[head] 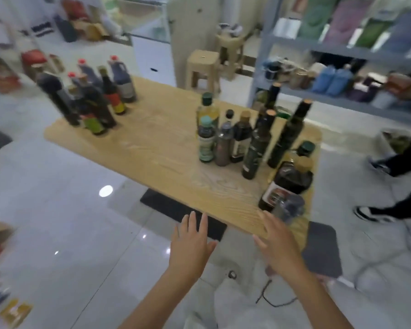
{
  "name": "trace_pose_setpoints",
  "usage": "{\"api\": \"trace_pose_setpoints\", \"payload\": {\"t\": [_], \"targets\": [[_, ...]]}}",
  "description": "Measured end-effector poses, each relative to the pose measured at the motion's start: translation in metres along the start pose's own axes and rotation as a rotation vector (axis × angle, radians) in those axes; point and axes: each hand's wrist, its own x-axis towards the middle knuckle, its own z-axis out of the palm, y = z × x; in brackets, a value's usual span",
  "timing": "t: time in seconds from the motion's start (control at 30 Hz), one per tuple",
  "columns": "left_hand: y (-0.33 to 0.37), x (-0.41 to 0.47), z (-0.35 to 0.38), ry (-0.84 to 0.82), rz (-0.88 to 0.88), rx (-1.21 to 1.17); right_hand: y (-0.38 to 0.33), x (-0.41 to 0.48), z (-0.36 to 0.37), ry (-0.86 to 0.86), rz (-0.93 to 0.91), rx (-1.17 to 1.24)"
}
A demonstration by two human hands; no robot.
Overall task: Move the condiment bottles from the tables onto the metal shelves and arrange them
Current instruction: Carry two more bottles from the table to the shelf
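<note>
left hand (190,243), right hand (280,246) spread flat, bottles (256,148), labels blurred

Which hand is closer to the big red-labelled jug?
Right. The right hand is just short of the jug; the left hand hovers farther left, off the table.

Both hands, left hand (190,243) and right hand (278,245), are hovering empty, fingers spread, near the wooden table (157,148) that's holding two bottle clusters.

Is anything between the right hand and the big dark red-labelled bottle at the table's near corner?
Yes. A small greyish object, too blurred to identify, sits near the table edge directly in front of the bottle, just beyond the right hand.
</note>
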Motion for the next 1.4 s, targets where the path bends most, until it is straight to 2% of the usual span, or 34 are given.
{"api": "trace_pose_setpoints", "payload": {"t": [0.17,0.33,0.53,0.67,0.8,0.93,1.07,1.23,1.4], "targets": [[0.05,0.029,0.002,-0.067,0.215,-0.085,0.043,-0.014,-0.018,0.119,0.234,0.177],[0.107,0.062,0.015,-0.152,0.265,-0.349,0.077,0.005,-0.043,0.28,0.325,0.446],[0.165,0.093,0.029,-0.109,0.123,-0.624,0.101,0.059,-0.069,0.218,0.264,0.571],[0.179,0.107,0.035,-0.068,0.052,-0.703,0.114,0.092,-0.077,0.114,0.151,0.56],[0.181,0.108,0.037,-0.063,-0.007,-0.781,0.123,0.109,-0.079,0.007,0.039,0.579],[0.174,0.107,0.035,-0.05,-0.094,-0.865,0.13,0.116,-0.075,-0.022,-0.021,0.606],[0.161,0.106,0.029,0.055,-0.25,-0.96,0.134,0.117,-0.067,-0.052,-0.043,0.61],[0.152,0.114,0.022,0.221,-0.39,-0.996,0.128,0.116,-0.064,0.02,-0.072,0.611],[0.159,0.126,0.021,0.205,-0.398,-1.018,0.128,0.118,-0.066,0.116,-0.093,0.496]]}}
